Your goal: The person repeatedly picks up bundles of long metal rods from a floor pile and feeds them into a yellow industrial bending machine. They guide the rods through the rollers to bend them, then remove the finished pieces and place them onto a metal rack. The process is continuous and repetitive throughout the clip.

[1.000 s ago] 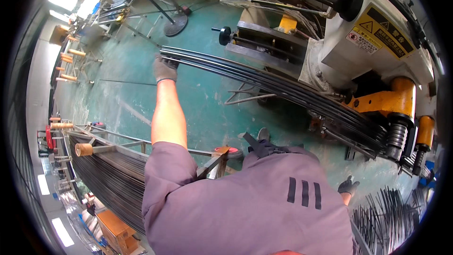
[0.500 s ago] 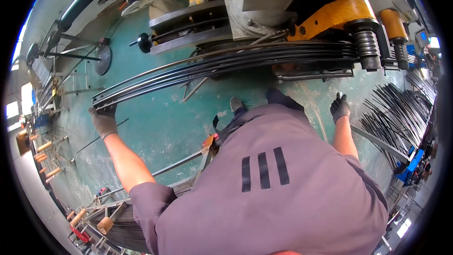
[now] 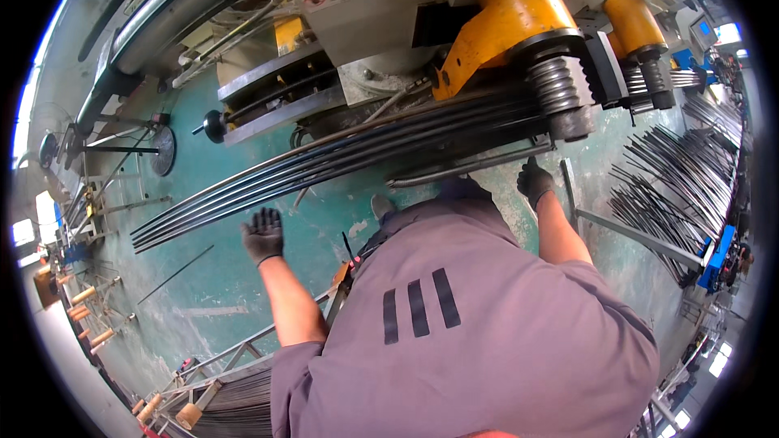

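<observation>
My left hand (image 3: 263, 235), in a dark glove, is just below a bundle of long dark metal rods (image 3: 324, 158), its fingers stretched out and holding nothing. The rods run from the machine out to the left, their free ends fanned slightly apart. My right hand (image 3: 535, 182), also gloved, is raised close under the machine's ribbed metal roller (image 3: 560, 93). Its fingers look partly extended, with nothing visible in them. Near its fingertips lies a ribbed metal bar (image 3: 471, 164). A yellow arm (image 3: 519, 12) of the machine carries the roller above the rods' right end.
A second yellow head (image 3: 633, 28) stands farther right. Heaps of dark rods (image 3: 673, 195) lie at the right beside a metal rail (image 3: 641, 239). Behind me at the lower left is a rack (image 3: 235, 401) of rods. One thin rod (image 3: 174, 274) lies on the green floor.
My left hand has let go of the rods' free ends and moved right, toward my body. My right hand has come in closer to the machine. The view has shifted, too.
</observation>
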`<state>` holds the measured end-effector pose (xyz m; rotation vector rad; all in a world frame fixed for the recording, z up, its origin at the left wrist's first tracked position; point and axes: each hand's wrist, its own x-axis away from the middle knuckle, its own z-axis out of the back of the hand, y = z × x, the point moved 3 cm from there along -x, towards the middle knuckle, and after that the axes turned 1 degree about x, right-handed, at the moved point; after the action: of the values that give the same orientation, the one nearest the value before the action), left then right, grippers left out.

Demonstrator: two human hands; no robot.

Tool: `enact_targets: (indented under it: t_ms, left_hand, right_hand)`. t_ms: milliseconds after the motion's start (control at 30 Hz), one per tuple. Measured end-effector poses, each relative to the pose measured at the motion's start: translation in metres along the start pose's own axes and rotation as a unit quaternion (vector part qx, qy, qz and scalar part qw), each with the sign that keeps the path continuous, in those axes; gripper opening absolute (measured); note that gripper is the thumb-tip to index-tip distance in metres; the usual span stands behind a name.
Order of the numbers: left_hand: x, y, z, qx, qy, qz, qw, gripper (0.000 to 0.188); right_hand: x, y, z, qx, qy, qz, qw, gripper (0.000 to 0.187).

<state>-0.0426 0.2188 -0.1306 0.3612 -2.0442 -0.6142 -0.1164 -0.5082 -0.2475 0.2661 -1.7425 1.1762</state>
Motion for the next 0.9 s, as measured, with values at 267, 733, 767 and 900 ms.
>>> enact_targets:
  t_ms: [267, 733, 767, 900]
  left_hand:
    - [-0.004, -0.125, 0.009, 0.139, -0.151, 0.222, 0.953, 0.056]
    - [0.116, -0.138, -0.084, 0.032, -0.177, 0.09, 0.98, 0.05]
    - [0.142, -0.134, -0.108, 0.002, -0.124, 0.036, 0.992, 0.051]
    - [0.192, -0.122, -0.167, -0.054, -0.158, -0.037, 0.985, 0.052]
  right_hand:
    - [0.006, -0.064, -0.003, 0.001, 0.052, -0.053, 0.997, 0.031]
    - [0.021, -0.119, 0.023, 0.022, 0.044, 0.013, 0.999, 0.045]
    - [0.029, -0.125, 0.016, -0.004, 0.026, 0.04, 0.999, 0.041]
    - [0.079, -0.16, -0.017, -0.083, -0.061, 0.152, 0.983, 0.027]
